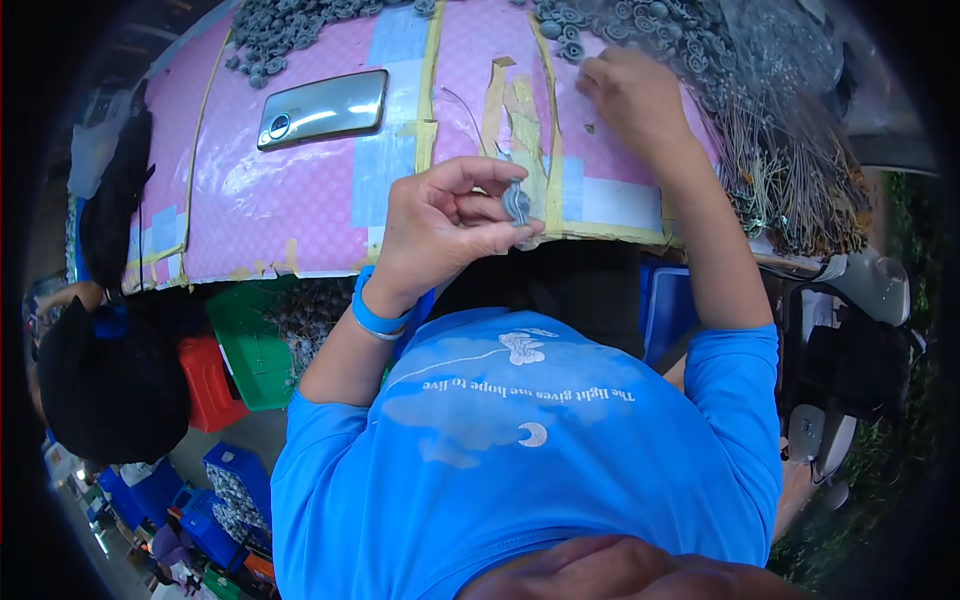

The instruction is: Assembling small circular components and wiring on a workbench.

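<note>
My left hand (440, 222) is closed, pinching a small grey-blue rose-shaped piece (516, 203) between thumb and fingers, just above the table's near edge. A thin dark wire rises from behind the fingers; whether it joins the piece I cannot tell. Farther off to the right, my right hand (632, 100) rests low over the pink table cover (290, 215), its fingers curled together by the edge of a pile of similar grey pieces (660, 30). What its fingertips hold, if anything, is hidden.
A phone (325, 108) lies left of centre. More grey pieces (300, 30) heap at the far left. Thin wire stems (790, 175) bunch at the right edge. Below the table are a green crate (245, 345), a red bin (208, 385) and a blue bin (668, 310). Another person (110, 380) is at left.
</note>
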`<action>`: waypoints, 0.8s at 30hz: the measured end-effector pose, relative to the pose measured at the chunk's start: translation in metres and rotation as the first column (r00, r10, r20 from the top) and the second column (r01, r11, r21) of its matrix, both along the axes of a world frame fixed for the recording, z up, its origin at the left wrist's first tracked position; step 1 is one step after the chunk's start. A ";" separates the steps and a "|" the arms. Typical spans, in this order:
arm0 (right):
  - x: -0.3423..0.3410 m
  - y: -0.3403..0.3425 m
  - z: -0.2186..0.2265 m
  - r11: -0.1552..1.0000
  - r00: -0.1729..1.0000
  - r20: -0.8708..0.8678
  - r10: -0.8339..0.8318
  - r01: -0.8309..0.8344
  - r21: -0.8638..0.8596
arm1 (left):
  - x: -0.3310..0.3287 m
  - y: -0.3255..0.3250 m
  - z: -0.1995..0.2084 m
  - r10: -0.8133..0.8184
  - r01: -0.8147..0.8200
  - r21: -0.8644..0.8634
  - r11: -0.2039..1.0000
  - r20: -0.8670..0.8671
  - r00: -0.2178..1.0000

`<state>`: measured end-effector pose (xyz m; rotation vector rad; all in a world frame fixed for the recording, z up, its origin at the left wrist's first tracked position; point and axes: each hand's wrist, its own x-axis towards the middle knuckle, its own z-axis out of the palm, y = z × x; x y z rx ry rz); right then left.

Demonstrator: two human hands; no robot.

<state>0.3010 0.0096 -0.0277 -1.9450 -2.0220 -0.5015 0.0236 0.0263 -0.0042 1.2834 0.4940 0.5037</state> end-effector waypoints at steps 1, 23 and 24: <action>-0.003 -0.002 -0.001 0.998 1.000 0.009 -0.024 0.024 -0.058 | 0.001 0.001 0.002 0.039 -0.037 0.051 0.998 -0.037 0.999; -0.103 -0.114 0.039 0.982 0.351 -0.923 0.155 -0.153 0.107 | 0.010 -0.030 0.002 0.196 -0.163 0.421 0.893 -0.036 0.980; -0.104 -0.117 0.039 0.987 0.301 -0.948 0.109 -0.146 0.067 | 0.010 -0.031 0.001 0.196 -0.163 0.423 0.892 -0.037 0.980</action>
